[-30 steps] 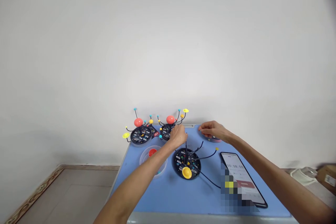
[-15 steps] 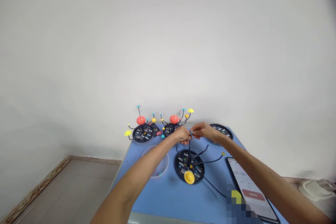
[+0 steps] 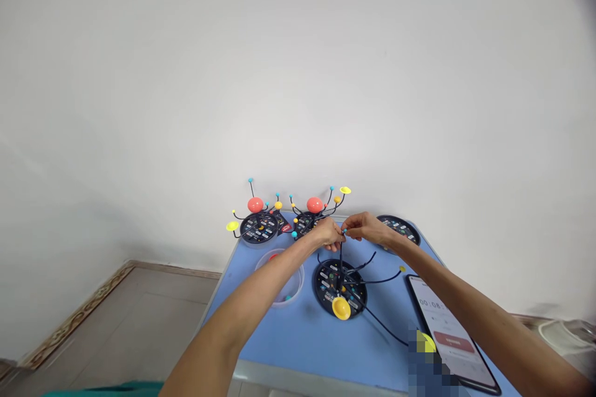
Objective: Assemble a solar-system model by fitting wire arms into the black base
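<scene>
Left hand (image 3: 328,234) and right hand (image 3: 367,228) meeting above the bench, both closed. The left hand is curled around the upper part of an upright wire stem (image 3: 341,254); the right fingertips (image 3: 347,232) pinch a small glossy cyan bead (image 3: 344,232) at the stem's top. The stem rises from a solar-system model (image 3: 339,288), which sits in front of the hands, with a flat round black base printed with small labels. Thin, flexible black wire arms curve out from its centre, and a smooth yellow dome (image 3: 341,308) lies at the base's near edge. Beyond it stand two assembled models (image 3: 259,227) (image 3: 307,223), each with a glossy orange-red sphere (image 3: 315,205) and arched wires tipped with beads and yellow discs. A further black base (image 3: 399,229) lies at the right. Left of centre, a round transparent plastic bowl (image 3: 279,277) holds small coloured pieces. A smartphone (image 3: 447,335) showing a timer lies at right, partly pixelated. The bench (image 3: 298,347) has a smooth blue top and pale grey edge
</scene>
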`<move>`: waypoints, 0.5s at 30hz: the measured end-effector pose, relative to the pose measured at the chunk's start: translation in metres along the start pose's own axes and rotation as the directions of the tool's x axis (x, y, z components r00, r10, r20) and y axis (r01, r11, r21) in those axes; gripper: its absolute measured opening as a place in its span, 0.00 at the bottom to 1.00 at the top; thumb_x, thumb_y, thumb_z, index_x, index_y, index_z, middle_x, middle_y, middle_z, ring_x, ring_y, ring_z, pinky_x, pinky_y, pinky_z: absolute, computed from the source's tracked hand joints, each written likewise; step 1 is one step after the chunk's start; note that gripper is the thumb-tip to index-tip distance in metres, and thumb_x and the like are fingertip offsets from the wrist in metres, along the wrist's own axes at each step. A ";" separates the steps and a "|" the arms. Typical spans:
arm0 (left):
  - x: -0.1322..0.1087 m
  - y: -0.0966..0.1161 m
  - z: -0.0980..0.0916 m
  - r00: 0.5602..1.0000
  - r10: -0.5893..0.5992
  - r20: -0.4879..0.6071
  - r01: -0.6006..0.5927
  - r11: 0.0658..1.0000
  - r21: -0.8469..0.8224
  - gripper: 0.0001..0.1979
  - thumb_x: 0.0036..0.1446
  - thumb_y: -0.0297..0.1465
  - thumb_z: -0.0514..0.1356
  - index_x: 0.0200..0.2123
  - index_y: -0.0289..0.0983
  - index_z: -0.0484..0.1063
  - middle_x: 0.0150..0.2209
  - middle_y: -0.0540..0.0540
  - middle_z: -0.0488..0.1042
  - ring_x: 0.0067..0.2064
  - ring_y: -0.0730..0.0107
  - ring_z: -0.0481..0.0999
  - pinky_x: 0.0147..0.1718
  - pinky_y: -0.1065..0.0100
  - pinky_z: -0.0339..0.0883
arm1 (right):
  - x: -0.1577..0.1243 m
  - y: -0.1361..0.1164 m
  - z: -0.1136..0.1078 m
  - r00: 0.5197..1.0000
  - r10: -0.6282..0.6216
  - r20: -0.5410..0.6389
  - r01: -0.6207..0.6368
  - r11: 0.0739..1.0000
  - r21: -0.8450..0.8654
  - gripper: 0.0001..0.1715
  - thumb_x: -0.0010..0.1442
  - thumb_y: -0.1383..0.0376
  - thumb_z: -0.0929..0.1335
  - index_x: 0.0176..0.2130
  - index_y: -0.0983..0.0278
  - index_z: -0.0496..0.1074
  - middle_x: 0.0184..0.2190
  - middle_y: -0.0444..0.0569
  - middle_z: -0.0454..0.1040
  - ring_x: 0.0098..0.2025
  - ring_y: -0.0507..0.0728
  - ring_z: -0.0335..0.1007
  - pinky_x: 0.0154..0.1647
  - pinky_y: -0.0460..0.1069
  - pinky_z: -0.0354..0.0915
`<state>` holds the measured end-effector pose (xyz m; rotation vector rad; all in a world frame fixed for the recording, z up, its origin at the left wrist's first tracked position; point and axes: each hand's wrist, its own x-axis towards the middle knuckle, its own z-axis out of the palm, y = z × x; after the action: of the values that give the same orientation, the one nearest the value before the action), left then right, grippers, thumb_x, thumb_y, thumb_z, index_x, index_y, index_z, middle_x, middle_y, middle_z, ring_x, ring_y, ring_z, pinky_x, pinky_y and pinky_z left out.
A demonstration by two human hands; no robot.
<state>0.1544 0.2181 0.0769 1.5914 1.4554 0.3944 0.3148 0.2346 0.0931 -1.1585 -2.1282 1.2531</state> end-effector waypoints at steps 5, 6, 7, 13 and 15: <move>-0.003 0.000 -0.001 1.000 0.014 -0.010 -0.014 1.000 0.010 0.05 0.52 0.27 0.62 0.25 0.33 0.76 0.20 0.48 0.74 0.23 0.72 0.75 0.25 0.72 0.71 | -0.002 0.000 0.002 0.999 -0.048 -0.024 0.045 0.994 -0.101 0.11 0.44 0.65 0.66 0.29 0.67 0.76 0.19 0.42 0.69 0.22 0.50 0.60 0.23 0.46 0.57; -0.003 0.001 -0.001 1.000 0.016 -0.012 -0.016 1.000 0.012 0.05 0.52 0.26 0.62 0.25 0.33 0.76 0.20 0.49 0.73 0.22 0.72 0.74 0.24 0.73 0.71 | -0.002 0.000 0.002 0.998 -0.057 -0.026 0.053 0.991 -0.122 0.11 0.45 0.65 0.66 0.29 0.67 0.76 0.20 0.43 0.70 0.22 0.50 0.61 0.24 0.46 0.57; -0.004 0.001 -0.001 1.000 0.017 -0.015 -0.017 1.000 0.014 0.05 0.52 0.26 0.62 0.25 0.33 0.76 0.19 0.49 0.73 0.21 0.73 0.74 0.23 0.74 0.70 | -0.002 0.000 0.002 0.998 -0.065 -0.027 0.060 0.988 -0.142 0.11 0.46 0.65 0.66 0.29 0.67 0.76 0.20 0.43 0.71 0.22 0.51 0.62 0.24 0.46 0.58; -0.007 0.004 0.000 0.999 0.017 -0.030 -0.017 1.000 0.012 0.05 0.52 0.25 0.62 0.26 0.33 0.77 0.18 0.51 0.71 0.19 0.76 0.71 0.20 0.76 0.68 | -0.003 0.000 0.004 0.992 -0.110 -0.056 0.089 0.951 -0.295 0.11 0.47 0.68 0.65 0.30 0.66 0.77 0.21 0.45 0.72 0.24 0.52 0.64 0.26 0.47 0.59; -0.007 0.004 0.001 0.999 0.020 -0.033 -0.020 1.000 0.013 0.05 0.52 0.24 0.62 0.26 0.32 0.77 0.18 0.51 0.71 0.19 0.76 0.71 0.20 0.75 0.67 | -0.004 -0.003 0.006 0.988 -0.140 -0.072 0.106 0.931 -0.350 0.11 0.47 0.69 0.65 0.29 0.66 0.76 0.23 0.46 0.72 0.25 0.53 0.64 0.28 0.47 0.58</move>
<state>0.1556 0.2114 0.0820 1.6170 1.4705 0.4258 0.3121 0.2276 0.0928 -1.1715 -2.3688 0.7704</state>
